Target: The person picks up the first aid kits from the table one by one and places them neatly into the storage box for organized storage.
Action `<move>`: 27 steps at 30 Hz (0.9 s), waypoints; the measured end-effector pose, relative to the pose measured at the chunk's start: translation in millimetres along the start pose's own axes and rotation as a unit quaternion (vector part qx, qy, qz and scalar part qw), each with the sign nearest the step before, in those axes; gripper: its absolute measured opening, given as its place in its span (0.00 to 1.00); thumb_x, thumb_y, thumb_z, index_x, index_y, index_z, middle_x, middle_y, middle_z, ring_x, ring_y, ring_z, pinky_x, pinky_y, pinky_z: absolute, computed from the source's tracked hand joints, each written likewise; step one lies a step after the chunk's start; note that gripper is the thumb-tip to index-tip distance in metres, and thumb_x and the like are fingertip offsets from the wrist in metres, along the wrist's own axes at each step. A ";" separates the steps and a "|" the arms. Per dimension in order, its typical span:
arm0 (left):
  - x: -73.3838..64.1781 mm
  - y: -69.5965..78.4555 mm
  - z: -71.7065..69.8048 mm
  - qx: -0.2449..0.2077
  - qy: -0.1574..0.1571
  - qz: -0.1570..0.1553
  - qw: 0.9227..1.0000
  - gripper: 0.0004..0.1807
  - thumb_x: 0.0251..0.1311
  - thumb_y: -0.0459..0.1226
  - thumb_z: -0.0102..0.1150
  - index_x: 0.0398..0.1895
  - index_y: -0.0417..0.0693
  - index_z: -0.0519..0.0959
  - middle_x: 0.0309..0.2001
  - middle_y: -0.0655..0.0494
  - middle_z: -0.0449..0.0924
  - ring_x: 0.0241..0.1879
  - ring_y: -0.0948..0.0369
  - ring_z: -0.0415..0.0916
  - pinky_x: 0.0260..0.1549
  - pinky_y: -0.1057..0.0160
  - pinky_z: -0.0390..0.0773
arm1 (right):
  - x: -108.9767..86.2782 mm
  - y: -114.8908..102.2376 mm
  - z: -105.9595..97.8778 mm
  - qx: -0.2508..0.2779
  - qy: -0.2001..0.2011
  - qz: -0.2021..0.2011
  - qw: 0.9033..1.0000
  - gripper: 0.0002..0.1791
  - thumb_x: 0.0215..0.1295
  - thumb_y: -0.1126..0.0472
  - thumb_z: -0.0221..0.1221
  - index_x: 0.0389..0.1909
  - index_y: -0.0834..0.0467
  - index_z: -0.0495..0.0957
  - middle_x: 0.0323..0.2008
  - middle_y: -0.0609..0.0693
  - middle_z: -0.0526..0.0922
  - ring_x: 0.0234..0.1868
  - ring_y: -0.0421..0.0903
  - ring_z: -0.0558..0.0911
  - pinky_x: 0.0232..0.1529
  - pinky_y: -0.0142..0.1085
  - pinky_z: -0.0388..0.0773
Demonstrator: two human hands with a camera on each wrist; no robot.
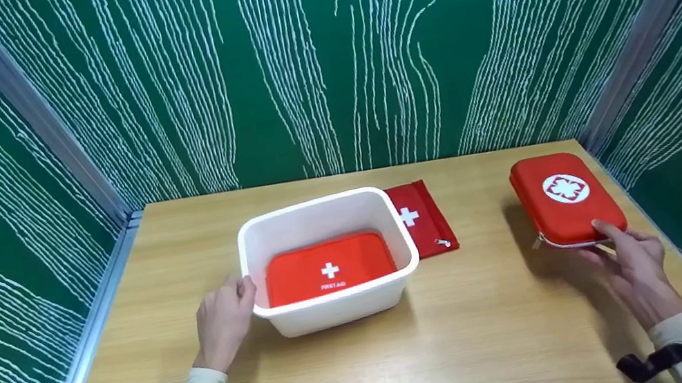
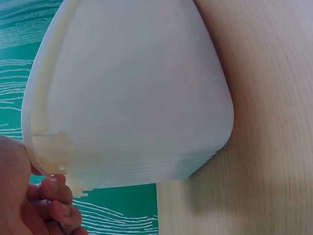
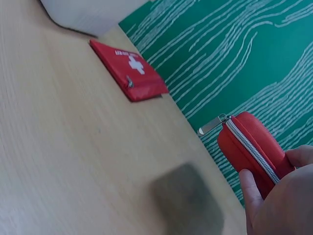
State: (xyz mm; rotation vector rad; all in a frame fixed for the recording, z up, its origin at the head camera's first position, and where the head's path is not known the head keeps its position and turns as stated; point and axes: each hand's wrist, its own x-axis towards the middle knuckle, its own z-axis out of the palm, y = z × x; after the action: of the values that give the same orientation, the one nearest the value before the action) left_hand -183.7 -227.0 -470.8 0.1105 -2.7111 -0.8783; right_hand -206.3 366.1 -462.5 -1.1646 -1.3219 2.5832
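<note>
My left hand [image 1: 223, 321] pinches the left rim of a white plastic bin [image 1: 340, 311]; the left wrist view shows the bin's outer wall [image 2: 137, 98] with curled fingers [image 2: 58, 210] at its edge. Inside the bin lies a red first aid pouch [image 1: 300, 276] with a white cross. My right hand [image 1: 638, 265] grips the near edge of a red zippered hard case [image 1: 542, 198] with a white round emblem, thumb on top and fingers beneath. In the right wrist view the case [image 3: 254, 147] is held above the table, its shadow falling below and its zipper closed.
A flat red pouch [image 1: 428, 225] with a white cross and zipper pull lies on the wooden table [image 1: 451, 340], partly hidden behind the bin's right side. Green walls [image 1: 322, 82] with white wavy lines enclose the table at the back and both sides.
</note>
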 end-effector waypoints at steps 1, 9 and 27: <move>0.1 -0.1 0.2 0.001 0.001 0.001 1.000 0.18 0.69 0.44 0.46 0.19 0.50 0.68 0.15 0.57 0.64 0.17 0.59 0.63 0.20 0.64 0.62 | -1.9 0.1 2.5 -0.006 0.002 0.002 1.000 0.37 0.50 0.54 0.73 0.56 0.35 0.60 0.59 0.37 0.67 0.55 0.43 0.76 0.48 0.37 0.80; -0.6 -1.8 1.7 0.011 0.035 0.039 0.999 0.18 0.66 0.41 0.49 0.17 0.51 0.65 0.14 0.60 0.59 0.18 0.59 0.61 0.20 0.63 0.60 | -17.5 3.3 22.9 -0.019 -0.006 -0.022 1.000 0.36 0.51 0.55 0.73 0.51 0.38 0.56 0.55 0.42 0.68 0.32 0.44 0.86 0.44 0.39 0.82; -0.7 -1.8 1.0 0.008 0.023 0.032 0.999 0.17 0.68 0.42 0.47 0.19 0.50 0.67 0.15 0.58 0.63 0.18 0.59 0.63 0.21 0.63 0.61 | -50.1 7.1 64.7 -0.060 -0.114 -0.063 0.990 0.32 0.57 0.56 0.70 0.54 0.43 0.59 0.54 0.46 0.68 0.39 0.44 0.87 0.46 0.40 0.81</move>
State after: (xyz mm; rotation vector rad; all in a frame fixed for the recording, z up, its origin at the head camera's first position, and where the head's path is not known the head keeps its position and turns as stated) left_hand -183.4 -227.8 -472.8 0.0478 -2.6640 -0.8257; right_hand -208.2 300.3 -413.4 -0.7853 -1.5586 2.6403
